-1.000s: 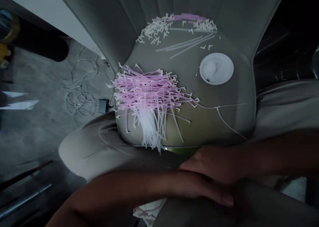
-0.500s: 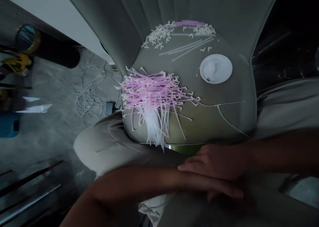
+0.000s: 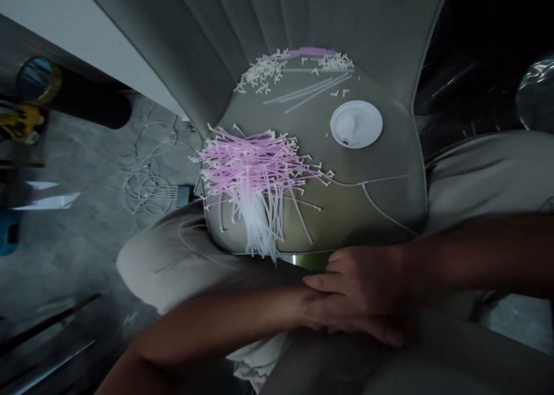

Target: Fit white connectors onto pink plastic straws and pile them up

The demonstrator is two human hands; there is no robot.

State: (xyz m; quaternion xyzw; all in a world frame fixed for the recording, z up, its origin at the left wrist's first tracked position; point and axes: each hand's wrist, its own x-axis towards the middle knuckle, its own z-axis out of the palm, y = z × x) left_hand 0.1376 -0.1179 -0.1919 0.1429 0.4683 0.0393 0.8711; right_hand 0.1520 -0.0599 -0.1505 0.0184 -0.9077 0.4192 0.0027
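Observation:
My right hand [image 3: 361,279] lies across the wrist and back of my left hand, its fingers stretched out and a little apart. Beneath it, my left hand [image 3: 378,327] points to the right, with an outstretched finger or thumb showing; the rest is covered or in dark shadow. I see no object in either hand. Beyond them, on the chair seat [image 3: 372,222], lies a heap of pink tubes [image 3: 251,164] with white end connectors. A bundle of thin white tubes [image 3: 257,219] hangs from it towards the front edge. One joined pink-and-white tube [image 3: 366,183] trails to the right.
Small white connectors [image 3: 262,71] lie in piles near the backrest, beside loose pale tubes [image 3: 309,89] and pink tubes [image 3: 314,52]. A white dish [image 3: 372,130] stands at the seat's right. Coiled cable [image 3: 147,187] covers floor at the left, near a dark cylinder [image 3: 97,97].
My right hand has slid slightly over my left, its fingers now further across the wrist. The whole view has shifted, so the chair appears further left. The tubes lie as before.

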